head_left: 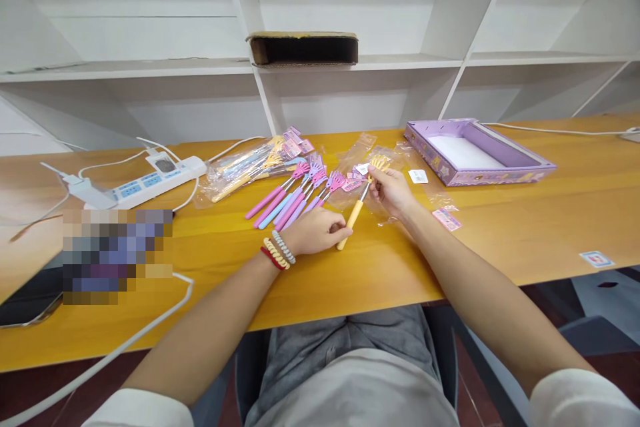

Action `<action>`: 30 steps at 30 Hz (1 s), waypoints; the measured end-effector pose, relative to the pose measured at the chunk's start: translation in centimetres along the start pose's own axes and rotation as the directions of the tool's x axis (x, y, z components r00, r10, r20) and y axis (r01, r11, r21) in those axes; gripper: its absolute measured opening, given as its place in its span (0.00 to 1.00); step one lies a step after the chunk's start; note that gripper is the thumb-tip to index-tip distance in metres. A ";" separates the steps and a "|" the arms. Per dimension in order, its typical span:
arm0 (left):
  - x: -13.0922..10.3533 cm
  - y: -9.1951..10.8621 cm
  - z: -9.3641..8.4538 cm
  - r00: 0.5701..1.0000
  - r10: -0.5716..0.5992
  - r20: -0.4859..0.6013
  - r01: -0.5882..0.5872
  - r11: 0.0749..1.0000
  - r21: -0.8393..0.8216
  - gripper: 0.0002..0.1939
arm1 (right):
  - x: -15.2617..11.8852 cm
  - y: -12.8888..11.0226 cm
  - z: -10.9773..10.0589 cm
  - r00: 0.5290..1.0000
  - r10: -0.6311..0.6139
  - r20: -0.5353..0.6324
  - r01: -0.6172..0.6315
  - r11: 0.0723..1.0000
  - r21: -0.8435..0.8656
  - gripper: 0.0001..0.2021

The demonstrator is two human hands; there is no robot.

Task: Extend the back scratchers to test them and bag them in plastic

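Note:
A yellow back scratcher (357,212) with a metal shaft and claw-shaped head lies slanted in front of me. My right hand (391,192) pinches it just below the head, beside a small white label (362,169). The fingers of my left hand (318,231) close at the lower end of its handle; their exact grip is partly hidden. Left of it, several pink, blue and purple back scratchers (291,198) lie side by side, partly behind my left hand. Farther back, more back scratchers in clear plastic bags (245,170) are piled with pink header cards (294,143).
A purple open box (500,175) sits at the right, near a white sticker (418,176) and a pink card (447,219). At the left are a power strip (150,181), cables and a phone (31,297). White shelves hold a cardboard box (304,50).

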State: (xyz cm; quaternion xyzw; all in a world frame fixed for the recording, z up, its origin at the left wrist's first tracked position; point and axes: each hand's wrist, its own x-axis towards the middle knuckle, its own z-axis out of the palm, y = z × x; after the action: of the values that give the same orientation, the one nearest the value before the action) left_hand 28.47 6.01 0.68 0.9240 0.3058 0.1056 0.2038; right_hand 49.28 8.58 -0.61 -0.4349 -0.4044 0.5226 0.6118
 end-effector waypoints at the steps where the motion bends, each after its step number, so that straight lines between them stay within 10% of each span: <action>1: 0.0 0.1 0.2 1.000 0.012 -0.004 -0.012 1.000 0.028 0.17 | 0.0 0.1 0.0 1.000 0.002 0.012 -0.002 1.000 -0.009 0.18; 16: -0.1 0.3 0.6 1.000 0.029 0.011 -0.030 0.989 0.144 0.18 | -1.1 -0.2 0.2 0.922 0.112 0.370 -0.060 0.987 -0.149 0.21; 30: -0.2 0.3 0.4 0.998 0.045 0.042 -0.051 0.988 0.143 0.21 | -0.9 0.6 0.5 0.907 0.180 0.380 -0.104 0.972 -0.211 0.17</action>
State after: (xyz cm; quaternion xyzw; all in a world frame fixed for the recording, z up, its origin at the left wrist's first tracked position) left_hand 28.61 5.56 0.44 0.9453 0.2863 0.0703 0.1398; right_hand 48.54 7.77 -1.07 -0.4036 -0.5339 0.6030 0.4341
